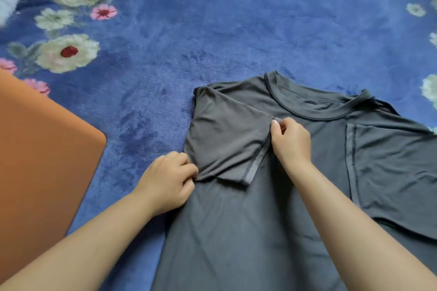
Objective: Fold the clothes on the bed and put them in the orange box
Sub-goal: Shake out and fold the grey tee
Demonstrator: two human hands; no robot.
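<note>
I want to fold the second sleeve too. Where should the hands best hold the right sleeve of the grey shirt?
Probably pinch the stitched hem of the flat-lying right sleeve of the grey stretchy T-shirt, coming from its outer right side, then carry it inward.

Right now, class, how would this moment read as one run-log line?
step: sleeve fold | shirt: flat on bed | left hand: pinches sleeve edge | right hand: pinches sleeve hem | box: left

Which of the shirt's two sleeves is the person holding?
The sleeve on the left side of the view: the left hand and right hand pinch it. The other sleeve lies untouched.
</note>
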